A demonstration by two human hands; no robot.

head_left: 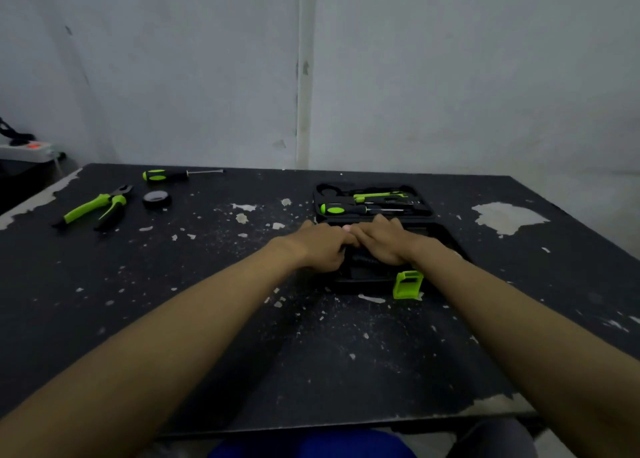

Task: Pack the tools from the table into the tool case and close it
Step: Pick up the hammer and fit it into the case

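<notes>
closing too soon: three tools are not yet in the case

pressing both hands into the near half of the open tool case (375, 212) at about 1 o'clock on the table (207, 336), the person works where little can be seen. the left hand (320, 246) and right hand (382, 241) sit knuckles up, touching each other, fingers curled down onto something dark in the tray; whether they grip a tool or only push on the moulding, i cannot tell.

the far half already holds a screwdriver (356, 209) and other green-and-black pieces. a green latch (408, 284) sticks up at the near edge.

risks, as i judge them:
- the pliers (98, 208), tape roll (156, 199) and second screwdriver (180, 174) lie well apart from the case at 10 to 11 o'clock; shutting the case now would leave them out.
- a tool seated askew in its slot would likely hold the halves apart and stop the latch catching.
- pushing hard on the near half could slide the case across the flaking surface.
- fingers near the hinge line could get pinched when it folds.
</notes>
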